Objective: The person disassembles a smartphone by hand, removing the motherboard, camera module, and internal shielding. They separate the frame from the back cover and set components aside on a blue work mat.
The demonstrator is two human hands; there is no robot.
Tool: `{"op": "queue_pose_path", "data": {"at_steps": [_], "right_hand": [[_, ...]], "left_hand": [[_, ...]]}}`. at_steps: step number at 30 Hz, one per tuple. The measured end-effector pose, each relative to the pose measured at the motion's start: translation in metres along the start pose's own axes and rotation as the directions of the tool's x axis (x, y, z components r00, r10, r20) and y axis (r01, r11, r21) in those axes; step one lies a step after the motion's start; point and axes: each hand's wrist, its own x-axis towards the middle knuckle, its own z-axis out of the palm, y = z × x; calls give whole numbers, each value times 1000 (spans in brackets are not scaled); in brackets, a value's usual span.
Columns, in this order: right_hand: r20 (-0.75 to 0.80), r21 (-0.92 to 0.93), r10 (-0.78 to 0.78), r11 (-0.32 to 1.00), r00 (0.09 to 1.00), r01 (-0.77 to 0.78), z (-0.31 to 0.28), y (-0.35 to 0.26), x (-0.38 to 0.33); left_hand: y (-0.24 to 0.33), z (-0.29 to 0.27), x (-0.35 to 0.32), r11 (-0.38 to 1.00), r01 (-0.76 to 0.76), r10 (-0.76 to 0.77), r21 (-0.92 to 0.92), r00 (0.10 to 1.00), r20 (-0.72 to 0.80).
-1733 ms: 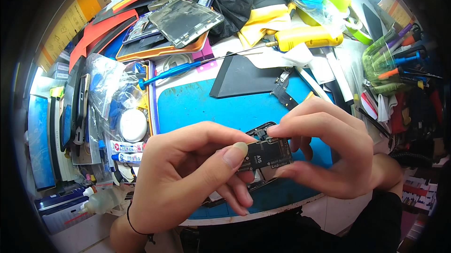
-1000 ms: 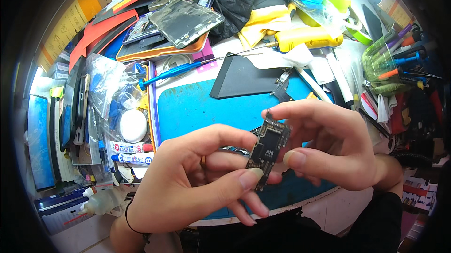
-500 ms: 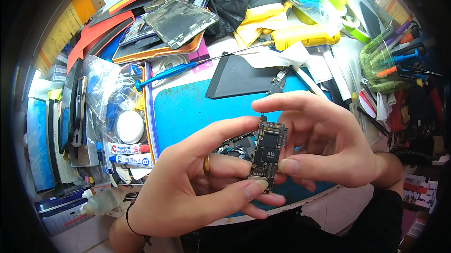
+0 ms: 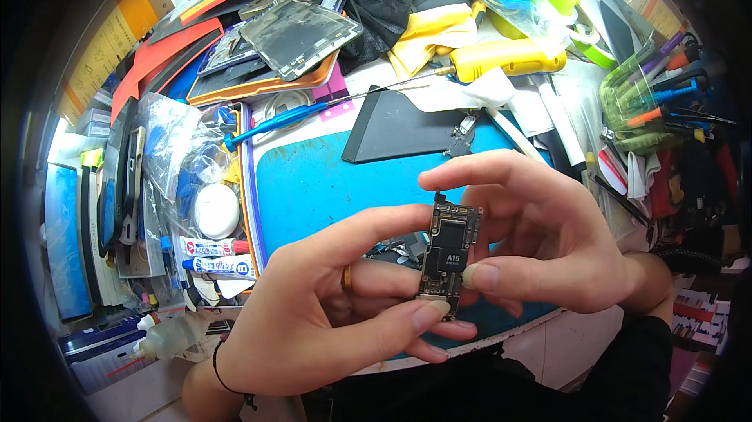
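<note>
A small black phone logic board (image 4: pixel 448 254) stands nearly upright between my hands, its chip side facing me. My left hand (image 4: pixel 337 297) grips its lower end, thumb on the front and other fingers behind. The left index fingertip lies by the board's upper left edge. My right hand (image 4: pixel 540 238) has its thumb against the board's right edge, while its index finger stretches above the top. Part of the right fingers is hidden behind the board and thumb. Small dark phone parts (image 4: pixel 399 246) lie on the blue mat (image 4: pixel 313 187) behind my left hand.
A dark flat panel (image 4: pixel 392 128), a blue screwdriver (image 4: pixel 282 119) and a yellow-handled tool (image 4: pixel 509 59) lie beyond the mat. Phone screens (image 4: pixel 301 38) are stacked at the far left. Glue tubes (image 4: pixel 223 267) and a round white container (image 4: pixel 217 211) sit left. A tool holder (image 4: pixel 630 101) stands right.
The board has turned and tilted slightly. My left index fingertip sits a little lower beside its upper edge. Both hands keep nearly the same place.
</note>
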Motion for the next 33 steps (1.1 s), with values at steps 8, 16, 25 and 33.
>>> {"op": "queue_pose_path", "data": {"at_steps": [8,16,25,33], "right_hand": [[-1,16,-11,1000,1000,11,1,0,0],[-6,15,-2,1000,1000,2,2,-1,1],[-47,-37,42,998,998,-44,5,-7,0],[-50,-83,54,995,997,-58,4,-8,-2]], "left_hand": [[1,1,0,999,-5,6,-43,1000,4],[0,0,-1,1000,4,-4,7,1000,11],[-2,-1,-1,999,-12,11,44,999,44],[0,0,-1,998,-7,3,70,998,58]]}}
